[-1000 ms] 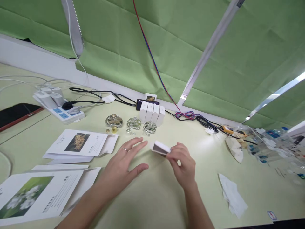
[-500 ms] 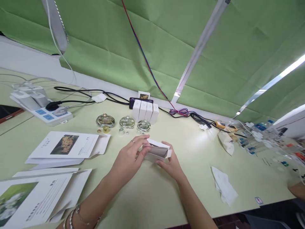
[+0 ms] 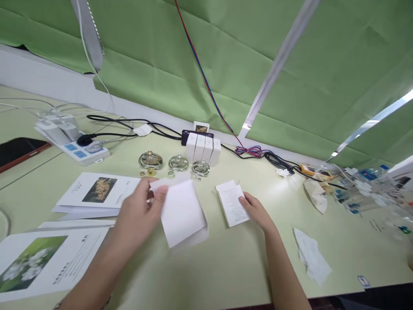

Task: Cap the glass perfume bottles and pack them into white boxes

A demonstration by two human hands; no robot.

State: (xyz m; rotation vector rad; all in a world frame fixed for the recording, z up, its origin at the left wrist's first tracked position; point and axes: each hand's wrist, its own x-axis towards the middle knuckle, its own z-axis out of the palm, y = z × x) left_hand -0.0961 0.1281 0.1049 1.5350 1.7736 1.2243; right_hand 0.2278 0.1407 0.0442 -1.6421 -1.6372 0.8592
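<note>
My left hand (image 3: pixel 137 215) pinches a blank, folded white card (image 3: pixel 182 215) between thumb and fingers, raised over the middle of the table. To its right, my right hand (image 3: pixel 256 209) grips the side of a white carton (image 3: pixel 231 200) covered in fine print, thumb on its face. Behind the card stand three clear oval glass bottles (image 3: pixel 150 160), with small gold (image 3: pixel 151 172) and silver (image 3: pixel 171 174) caps lying in front. By my left arm lie white cartons with a yellow-flower picture (image 3: pixel 100 189) and a white-flower picture (image 3: pixel 34 262).
Several narrow white boxes (image 3: pixel 204 148) stand behind the bottles near a dark phone (image 3: pixel 183 137). A power strip (image 3: pixel 84 157) with chargers and another phone (image 3: pixel 21 150) lie left. At right are a crumpled tissue (image 3: pixel 311 256), cables (image 3: pixel 279 161) and clear plastic items (image 3: pixel 358 193).
Both hands were together on one open-ended carton. Now they are apart: the left has moved left with the blank folded card, the right has moved right with the printed carton.
</note>
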